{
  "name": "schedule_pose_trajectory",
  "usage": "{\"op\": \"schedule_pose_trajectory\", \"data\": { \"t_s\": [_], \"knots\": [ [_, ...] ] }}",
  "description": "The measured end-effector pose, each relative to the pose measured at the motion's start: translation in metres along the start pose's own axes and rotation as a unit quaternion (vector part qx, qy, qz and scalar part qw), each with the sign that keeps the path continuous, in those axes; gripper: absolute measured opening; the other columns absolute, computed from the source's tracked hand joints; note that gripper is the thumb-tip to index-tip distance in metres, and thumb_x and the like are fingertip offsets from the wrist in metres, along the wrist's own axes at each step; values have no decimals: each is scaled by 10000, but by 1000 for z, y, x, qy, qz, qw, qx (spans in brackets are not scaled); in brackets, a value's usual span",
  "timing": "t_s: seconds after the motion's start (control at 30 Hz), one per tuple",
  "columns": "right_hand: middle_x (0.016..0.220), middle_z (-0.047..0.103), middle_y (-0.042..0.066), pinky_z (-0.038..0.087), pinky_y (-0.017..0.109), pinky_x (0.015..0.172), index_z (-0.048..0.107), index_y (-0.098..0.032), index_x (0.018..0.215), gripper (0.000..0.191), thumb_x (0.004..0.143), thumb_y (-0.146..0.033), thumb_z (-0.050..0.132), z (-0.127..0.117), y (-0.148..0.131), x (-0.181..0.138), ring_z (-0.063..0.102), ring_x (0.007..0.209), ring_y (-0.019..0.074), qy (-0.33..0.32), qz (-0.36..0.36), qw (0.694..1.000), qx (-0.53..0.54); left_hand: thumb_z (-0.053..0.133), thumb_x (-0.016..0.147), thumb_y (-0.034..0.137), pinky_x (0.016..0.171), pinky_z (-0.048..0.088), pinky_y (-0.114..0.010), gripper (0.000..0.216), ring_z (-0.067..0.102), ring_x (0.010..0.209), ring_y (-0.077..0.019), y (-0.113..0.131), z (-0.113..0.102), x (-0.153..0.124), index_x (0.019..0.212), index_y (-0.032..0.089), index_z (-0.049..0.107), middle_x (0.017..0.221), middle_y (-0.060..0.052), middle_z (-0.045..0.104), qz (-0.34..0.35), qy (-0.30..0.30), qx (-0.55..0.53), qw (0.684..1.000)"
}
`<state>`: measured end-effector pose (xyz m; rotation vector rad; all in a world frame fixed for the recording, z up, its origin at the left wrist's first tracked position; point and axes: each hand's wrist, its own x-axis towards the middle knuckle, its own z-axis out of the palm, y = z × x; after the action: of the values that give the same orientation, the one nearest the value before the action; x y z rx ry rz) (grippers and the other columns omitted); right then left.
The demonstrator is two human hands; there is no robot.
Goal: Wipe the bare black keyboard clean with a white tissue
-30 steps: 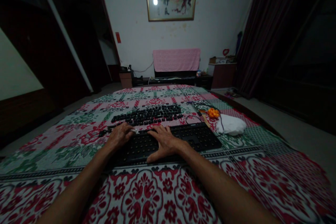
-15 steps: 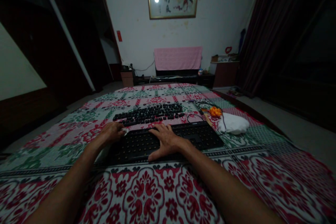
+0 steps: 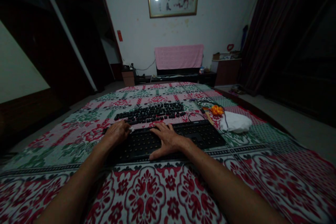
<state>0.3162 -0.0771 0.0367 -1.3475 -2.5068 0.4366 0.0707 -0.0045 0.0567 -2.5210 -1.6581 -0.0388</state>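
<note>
A black keyboard (image 3: 141, 143) with its keycaps off lies across the patterned cover, rows of small pale key stems showing. At its left far part, my left hand (image 3: 118, 133) is closed on a small white wad that looks like tissue (image 3: 131, 130); most of the wad is hidden by the fingers. My right hand (image 3: 166, 139) rests spread over the keyboard's middle, thumb by the near edge and fingers reaching the far edge. Just beyond the keyboard, many loose black keycaps (image 3: 154, 112) lie in rough rows.
To the right lie an orange flower-like bundle (image 3: 217, 110), a white cloth bundle (image 3: 237, 122) and a dark cable (image 3: 225, 117). The patterned cover (image 3: 147, 192) spreads under everything. Against the far wall, a pink cloth (image 3: 179, 57) hangs over a dark screen.
My left hand has moved a little to the right along the keyboard's far edge with the white wad. My right hand stays spread on the keyboard. The view has shifted slightly.
</note>
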Motion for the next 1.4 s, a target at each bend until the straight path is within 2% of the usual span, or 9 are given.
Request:
{"op": "schedule_pose_trajectory", "data": {
  "t_s": [0.1,0.23,0.43,0.5,0.8,1.17,1.23,1.4],
  "knots": [
    [1466,161,131,33,548,1066,343,-196,1355,989,575,-777,521,-1,-4,-2,68,1344,336,15,1,1000,5,397,825,326,742,430,-299,318,586,880,-232,-2,-4,-1,931,184,660,922,-98,631,0,-10,7,1000],
    [1400,283,117,79,527,1068,420,-201,1298,922,584,-776,517,0,-7,-1,163,1307,317,51,-11,999,-4,400,840,309,811,416,-281,322,565,925,-203,6,5,0,1010,179,641,963,-88,610,28,47,-28,998],
    [1307,370,128,140,544,1037,439,-196,1275,902,587,-774,519,0,-7,1,253,1248,316,52,-18,998,-13,407,836,236,756,428,-257,283,548,834,-169,24,23,6,985,155,633,909,-78,571,90,113,-71,987],
    [1290,383,126,145,547,1031,435,-201,1276,909,579,-779,519,1,-6,1,263,1239,316,57,-19,998,-15,402,835,225,743,426,-257,284,544,820,-166,24,23,7,992,159,629,900,-74,567,96,113,-67,987],
    [1266,409,129,168,529,1017,431,-188,1270,905,590,-781,506,2,-5,0,294,1208,308,69,-30,997,-25,348,854,244,639,382,-263,306,532,734,-170,17,9,6,918,183,641,836,-72,557,88,43,7,995],
    [1281,405,131,166,526,1023,418,-188,1284,939,577,-801,491,3,-5,0,292,1216,307,65,-32,997,-22,448,799,252,673,399,-266,243,575,768,-185,-4,4,6,896,196,664,853,-74,627,79,4,-12,997],
    [1278,409,131,165,528,1027,417,-188,1286,948,570,-806,489,3,-5,0,294,1217,307,63,-32,997,-21,454,803,273,709,410,-272,247,580,805,-189,-2,5,6,912,188,659,874,-73,634,78,18,-34,996],
    [1301,388,136,143,550,1033,413,-191,1292,956,566,-808,488,4,-2,2,273,1235,318,58,-27,998,-18,421,843,303,764,419,-271,293,563,836,-171,15,20,8,986,176,643,897,-64,612,94,101,-106,985]
  ]
}}
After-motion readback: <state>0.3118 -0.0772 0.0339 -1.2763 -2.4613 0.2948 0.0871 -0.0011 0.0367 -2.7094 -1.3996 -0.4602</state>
